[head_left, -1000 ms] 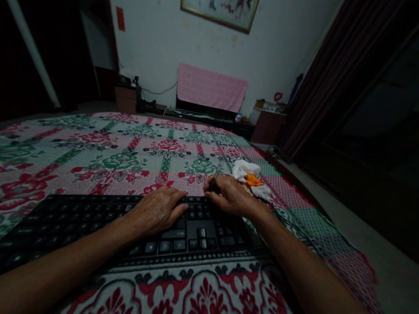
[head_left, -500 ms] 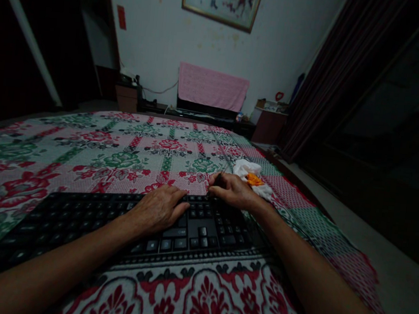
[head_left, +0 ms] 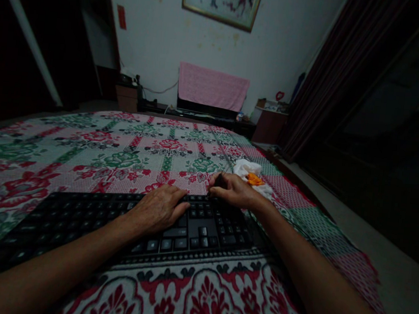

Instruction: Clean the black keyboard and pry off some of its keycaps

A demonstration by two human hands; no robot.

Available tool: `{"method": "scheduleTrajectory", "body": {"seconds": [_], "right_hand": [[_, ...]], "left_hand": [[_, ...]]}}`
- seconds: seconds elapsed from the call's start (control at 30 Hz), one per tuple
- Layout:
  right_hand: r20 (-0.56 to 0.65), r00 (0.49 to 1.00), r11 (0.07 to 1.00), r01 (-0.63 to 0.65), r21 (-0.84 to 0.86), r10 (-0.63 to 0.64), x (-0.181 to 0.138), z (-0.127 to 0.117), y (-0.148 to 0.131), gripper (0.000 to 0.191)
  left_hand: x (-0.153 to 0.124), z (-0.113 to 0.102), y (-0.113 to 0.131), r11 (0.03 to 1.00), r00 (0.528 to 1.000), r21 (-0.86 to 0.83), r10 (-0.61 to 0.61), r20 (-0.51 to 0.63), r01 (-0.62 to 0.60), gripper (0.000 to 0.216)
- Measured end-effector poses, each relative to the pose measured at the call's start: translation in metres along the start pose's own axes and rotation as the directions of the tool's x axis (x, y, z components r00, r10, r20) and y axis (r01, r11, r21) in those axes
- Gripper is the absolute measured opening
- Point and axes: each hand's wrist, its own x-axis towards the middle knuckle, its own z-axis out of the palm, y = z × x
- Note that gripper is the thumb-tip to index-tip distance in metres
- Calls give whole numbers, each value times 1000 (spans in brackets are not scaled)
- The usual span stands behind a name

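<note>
A black keyboard (head_left: 88, 219) lies on a floral bedspread (head_left: 120, 158) in front of me. My left hand (head_left: 158, 207) rests palm down on its right half, fingers stretched flat over the keys. My right hand (head_left: 233, 191) sits at the keyboard's far right corner, fingers pinched round a small dark object that I cannot make out. A crumpled white cloth with an orange patch (head_left: 250, 173) lies just beyond my right hand.
The bed's right edge drops to a grey floor (head_left: 372, 241). Dark curtains (head_left: 324, 79) hang at the right. Against the far wall stands a low unit draped with a pink cloth (head_left: 212, 86), with a framed picture (head_left: 222, 0) above.
My right hand has shifted slightly farther up along the keyboard's top right corner. My left hand has stayed in place.
</note>
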Motion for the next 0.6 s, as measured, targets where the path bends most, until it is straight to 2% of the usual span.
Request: {"method": "scheduleTrajectory", "body": {"seconds": [0.1, 0.17, 0.37, 0.6], "right_hand": [[17, 1000, 993, 25, -115, -23, -2, -1, -4, 16], [20, 999, 991, 40, -127, -38, -2, -2, -6, 18], [61, 996, 998, 55, 40, -57, -3, -4, -8, 19], [32, 999, 999, 10, 49, -12, -3, -4, -12, 19]], "left_hand": [[0, 0, 0, 1000, 1000, -1, 1, -5, -1, 35], [0, 0, 0, 1000, 1000, -6, 6, -9, -6, 34], [0, -3, 2, 1000, 1000, -10, -8, -2, 8, 35], [0, -3, 1, 1000, 1000, -15, -10, -8, 10, 34]]}}
